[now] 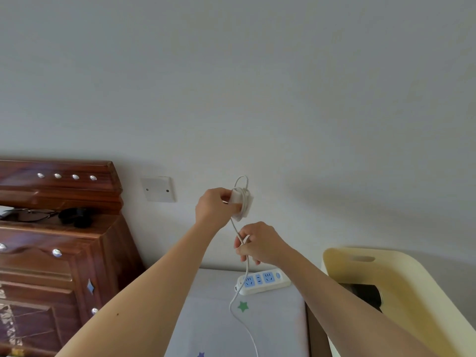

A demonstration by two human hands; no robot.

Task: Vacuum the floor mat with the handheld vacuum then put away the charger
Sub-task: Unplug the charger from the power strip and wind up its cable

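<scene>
Pinched in right hand (pixel 260 244): white cable (pixel 247 267), slack trailing below grip. Clasped in left hand (pixel 212 208), just above: charger (pixel 240 202), cable wound round it. Below right-hand grip: power strip (pixel 265 280).

Holding the charger (pixel 241 202) in the left hand (pixel 213 206), just above the right hand (pixel 260 244) and right of the wall plate (pixel 159 189). Letting the cable (pixel 247 265) hang through the right hand, down past the power strip (pixel 265 280) lying on the covered top (pixel 278 320). Reaching between the cabinet (pixel 51 253) at left and the tub (pixel 391 287) at right.
</scene>
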